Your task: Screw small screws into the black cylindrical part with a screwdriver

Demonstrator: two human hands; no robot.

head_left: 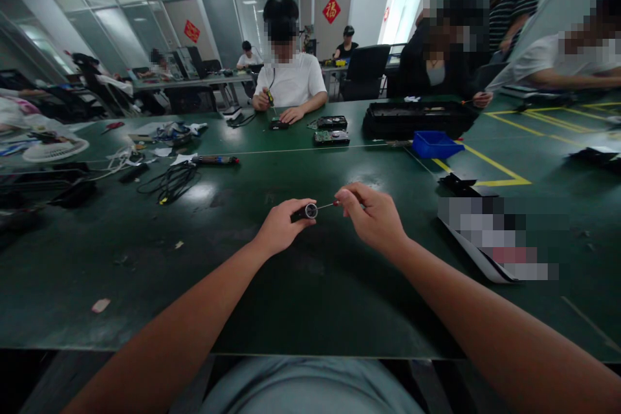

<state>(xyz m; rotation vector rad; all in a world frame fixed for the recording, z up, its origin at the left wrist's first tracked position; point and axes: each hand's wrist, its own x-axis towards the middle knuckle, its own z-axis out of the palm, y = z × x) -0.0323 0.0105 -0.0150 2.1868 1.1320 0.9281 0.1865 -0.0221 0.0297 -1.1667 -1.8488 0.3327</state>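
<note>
In the head view, the left hand [280, 228] has its fingers closed round a small black cylinder [305, 212]. The right hand [376, 217] pinches a thin pin [328, 206] whose far end meets the cylinder's silver face. Both are held just above the dark green worktop [310, 297], near its middle. Yellow tape lines [499, 171] cross the worktop to the right, beside a blue tray [436, 143]. Loose cables [169, 182] lie to the left. Opposite sits a person in a white shirt [291, 81]. Glass partitions [121, 13] and a red wall sign [331, 10] close the room behind.
</note>
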